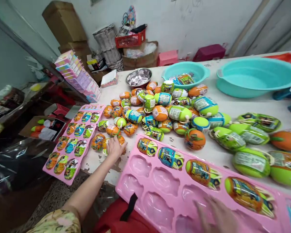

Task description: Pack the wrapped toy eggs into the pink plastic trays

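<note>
My left hand [114, 149] reaches over the near edge of the egg pile, its fingers apart on orange and green toy eggs [98, 141]. Whether it grips one of them is hard to see, but no egg is lifted. My right hand [215, 213], blurred by motion, is spread low over the pink blister tray [166, 181] with nothing visible in it. Along the tray's far row sit several wrapped eggs, among them a blue one [170, 158] and an orange one [202, 173]. The nearer hollows of the tray hold no eggs.
A filled pink tray [74, 142] lies at the left table edge. Behind the pile stand a metal bowl [138, 72] of small packets and a turquoise basin [205, 73] with packets. Another turquoise basin [252, 90] stands right. Larger eggs [251, 161] lie at the right.
</note>
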Demonstrator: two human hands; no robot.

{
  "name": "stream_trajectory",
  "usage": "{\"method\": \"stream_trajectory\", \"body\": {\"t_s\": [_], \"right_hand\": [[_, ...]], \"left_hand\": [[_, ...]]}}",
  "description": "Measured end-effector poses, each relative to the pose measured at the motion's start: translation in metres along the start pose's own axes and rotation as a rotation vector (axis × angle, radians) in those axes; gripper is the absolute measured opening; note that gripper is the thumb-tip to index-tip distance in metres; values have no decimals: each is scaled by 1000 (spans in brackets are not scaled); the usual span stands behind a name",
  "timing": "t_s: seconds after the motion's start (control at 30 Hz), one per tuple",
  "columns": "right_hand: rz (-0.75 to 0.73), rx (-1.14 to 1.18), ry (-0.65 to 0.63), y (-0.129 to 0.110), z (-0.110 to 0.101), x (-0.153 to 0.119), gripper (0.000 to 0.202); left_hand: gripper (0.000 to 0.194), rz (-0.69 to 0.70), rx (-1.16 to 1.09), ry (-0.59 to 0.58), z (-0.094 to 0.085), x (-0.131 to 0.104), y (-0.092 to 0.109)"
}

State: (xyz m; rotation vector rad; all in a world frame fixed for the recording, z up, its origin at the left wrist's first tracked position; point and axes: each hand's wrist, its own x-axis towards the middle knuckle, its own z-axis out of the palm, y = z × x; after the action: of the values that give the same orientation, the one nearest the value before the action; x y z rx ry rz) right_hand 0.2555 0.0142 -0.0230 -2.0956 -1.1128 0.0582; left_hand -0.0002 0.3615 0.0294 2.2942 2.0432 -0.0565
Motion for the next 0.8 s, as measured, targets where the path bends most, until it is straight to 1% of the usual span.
{"method": "stream_trajectory", "body": {"t_s": [0.03, 0.07, 0.13, 0.17, 0.23, 0.3, 0.33, 0.37, 0.4, 0.43, 0.5, 0.57, 0.6, 0.63, 0.67, 0.73, 0.77, 0.8], "right_hand": [[-55, 15, -10, -26, 23, -10, 38], [-72, 12, -4, -50, 44, -18, 37], [-100, 19, -49, -89, 80, -26, 34], [-98, 26, -70, -104, 93, -27, 33], [-81, 60, -99, -127, 109, -25, 32], [-40, 102, -100, -141, 116, -22, 33], [-12, 120, -100, -146, 117, -21, 34], [19, 134, -101, -149, 117, -22, 34], [54, 145, -104, -151, 118, -25, 33], [93, 156, -109, -153, 118, -30, 30], [189, 189, -117, -154, 118, -41, 26], [304, 230, -97, -155, 119, -53, 27], [346, 247, -84, -156, 120, -58, 28], [363, 261, -81, -158, 120, -62, 29], [352, 270, -97, -159, 121, -64, 31], [263, 276, -193, -164, 123, -67, 35], [211, 274, -247, -166, 124, -68, 38], [171, 268, -289, -168, 125, -68, 41]], "left_hand": [[73, -26, 47, -33, 6, 7, -12], [73, -30, 76, -52, 13, 11, -18], [67, 12, 81, -65, 26, 12, -25], [63, 47, 59, -69, 31, 11, -27], [59, 118, -24, -82, 35, 8, -36], [63, 206, -133, -66, 31, 3, -50], [64, 279, -186, -59, 27, 0, -59], [65, 382, -233, -69, 22, -6, -67], [64, 515, -269, -104, 17, -13, -75], [61, 673, -290, -164, 13, -22, -82], [51, 1007, -293, -312, 10, -45, -90], [41, 1309, -265, -410, 17, -68, -93], [40, 1435, -259, -423, 25, -79, -93], [41, 1528, -261, -413, 33, -87, -92], [42, 1581, -272, -386, 42, -94, -92], [44, 1620, -319, -338, 57, -99, -95], [46, 1612, -359, -334, 62, -98, -98], [51, 1570, -413, -349, 64, -96, -101]]}}
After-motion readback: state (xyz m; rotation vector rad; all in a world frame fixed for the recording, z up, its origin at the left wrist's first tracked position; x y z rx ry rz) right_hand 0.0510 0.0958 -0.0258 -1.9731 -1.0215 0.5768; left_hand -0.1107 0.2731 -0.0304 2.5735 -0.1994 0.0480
